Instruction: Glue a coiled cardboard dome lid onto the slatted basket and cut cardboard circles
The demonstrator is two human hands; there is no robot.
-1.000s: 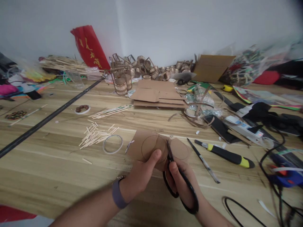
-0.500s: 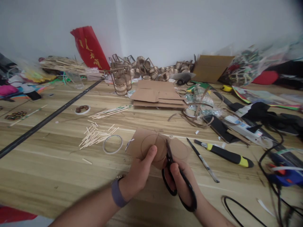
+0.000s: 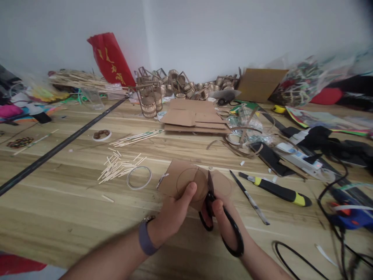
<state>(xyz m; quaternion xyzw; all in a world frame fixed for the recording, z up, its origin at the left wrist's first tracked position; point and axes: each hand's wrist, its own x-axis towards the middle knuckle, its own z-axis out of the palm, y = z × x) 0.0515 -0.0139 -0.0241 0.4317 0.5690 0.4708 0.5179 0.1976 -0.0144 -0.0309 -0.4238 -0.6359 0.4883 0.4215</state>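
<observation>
My left hand (image 3: 175, 210) grips a piece of brown cardboard (image 3: 173, 177) with the thumb on top; the fingers beneath are hidden. Two circles are drawn on the cardboard, the left one by my thumb, the right one past the blades. In my right hand (image 3: 227, 217) is a pair of black-handled scissors (image 3: 210, 190), thumb through one loop. Their blades point away from me and cross the cardboard between the two circles. A white tape ring (image 3: 139, 177) lies left of the cardboard, beside a pile of short wooden sticks (image 3: 118, 167).
To the right lie a slim dark blade (image 3: 249, 196) and a yellow-black utility knife (image 3: 276, 190). Stacked cardboard (image 3: 194, 116) sits behind my hands, with small woven baskets (image 3: 180, 83) along the wall. A power strip (image 3: 301, 159) and black cables (image 3: 291, 252) occupy the right side.
The scissor handles have spread wider apart, with the blades opening a little. The cardboard and my left hand have shifted slightly to the right.
</observation>
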